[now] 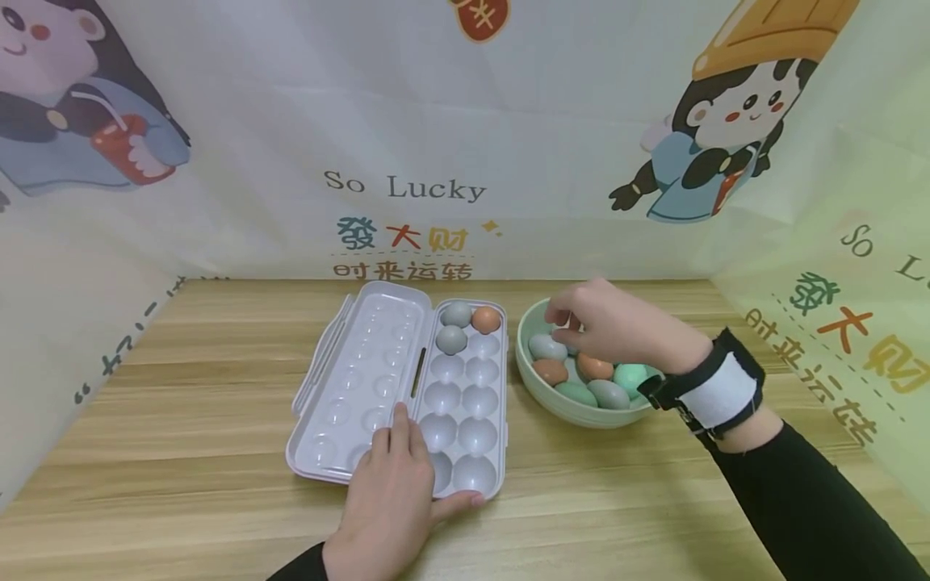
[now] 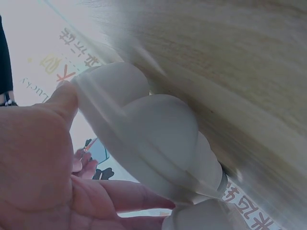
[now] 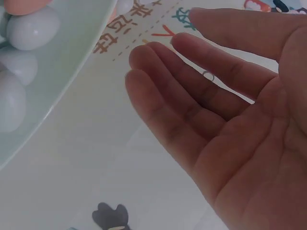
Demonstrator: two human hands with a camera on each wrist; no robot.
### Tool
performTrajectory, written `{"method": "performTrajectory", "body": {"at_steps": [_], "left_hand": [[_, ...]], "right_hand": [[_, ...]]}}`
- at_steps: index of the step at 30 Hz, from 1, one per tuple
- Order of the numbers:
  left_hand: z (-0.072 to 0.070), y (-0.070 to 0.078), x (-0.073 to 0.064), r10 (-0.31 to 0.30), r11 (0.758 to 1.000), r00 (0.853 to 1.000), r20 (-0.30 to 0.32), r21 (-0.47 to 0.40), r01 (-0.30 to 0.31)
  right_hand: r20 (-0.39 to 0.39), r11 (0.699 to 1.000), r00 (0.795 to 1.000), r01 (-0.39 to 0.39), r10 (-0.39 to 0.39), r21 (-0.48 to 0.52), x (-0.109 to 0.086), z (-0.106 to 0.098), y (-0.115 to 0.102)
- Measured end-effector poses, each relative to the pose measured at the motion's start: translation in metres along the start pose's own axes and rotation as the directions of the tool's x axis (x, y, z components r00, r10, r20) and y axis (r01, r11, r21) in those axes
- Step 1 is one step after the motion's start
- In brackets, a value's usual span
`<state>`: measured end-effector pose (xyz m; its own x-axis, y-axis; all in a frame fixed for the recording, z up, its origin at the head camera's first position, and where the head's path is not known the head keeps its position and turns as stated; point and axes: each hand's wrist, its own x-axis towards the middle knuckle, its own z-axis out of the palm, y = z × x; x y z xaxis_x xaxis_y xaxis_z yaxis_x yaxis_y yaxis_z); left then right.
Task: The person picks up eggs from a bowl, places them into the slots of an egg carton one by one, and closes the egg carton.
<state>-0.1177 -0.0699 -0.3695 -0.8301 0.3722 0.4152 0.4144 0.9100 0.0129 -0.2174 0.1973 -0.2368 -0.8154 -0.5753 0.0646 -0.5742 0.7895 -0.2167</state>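
A white plastic egg carton (image 1: 501,420) lies unfolded, its dimpled lid (image 1: 363,355) on the left. At the far end of its tray sit two grey eggs (image 1: 451,340) and a brown egg (image 1: 485,319). My left hand (image 1: 392,492) rests on the near end, fingers extended over the hinge side and thumb at the tray's near edge; the left wrist view shows the thumb on the rounded cups (image 2: 163,134). Over a pale green bowl (image 1: 574,413) of several coloured eggs hovers my right hand (image 1: 610,323), fingers loosely bent. In the right wrist view its palm (image 3: 235,139) holds nothing.
Brown, grey, green and mint eggs, such as the mint egg (image 1: 630,378), fill the bowl right of the carton. Everything stands on a wood-grain table (image 1: 182,403). A printed cloth (image 1: 407,113) with cartoon figures and lettering walls off the back and sides.
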Motion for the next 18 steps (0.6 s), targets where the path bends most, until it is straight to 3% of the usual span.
{"method": "performTrajectory", "body": {"at_steps": [4,9,18], "left_hand": [[0.000,0.000,0.000,0.001,1.000,1.000,-0.011,-0.005,-0.001],[0.000,-0.001,0.000,0.005,1.000,1.000,-0.028,0.004,-0.005],[0.001,-0.001,-0.001,0.009,1.000,1.000,-0.024,-0.001,-0.009]], "right_hand": [[-0.019,0.999,0.999,-0.036,0.036,0.011,-0.013,0.009,0.004],[-0.057,1.000,0.998,-0.011,0.011,0.013,-0.026,0.025,0.009],[-0.014,0.997,0.998,-0.057,0.058,0.042,-0.040,0.050,0.018]]}}
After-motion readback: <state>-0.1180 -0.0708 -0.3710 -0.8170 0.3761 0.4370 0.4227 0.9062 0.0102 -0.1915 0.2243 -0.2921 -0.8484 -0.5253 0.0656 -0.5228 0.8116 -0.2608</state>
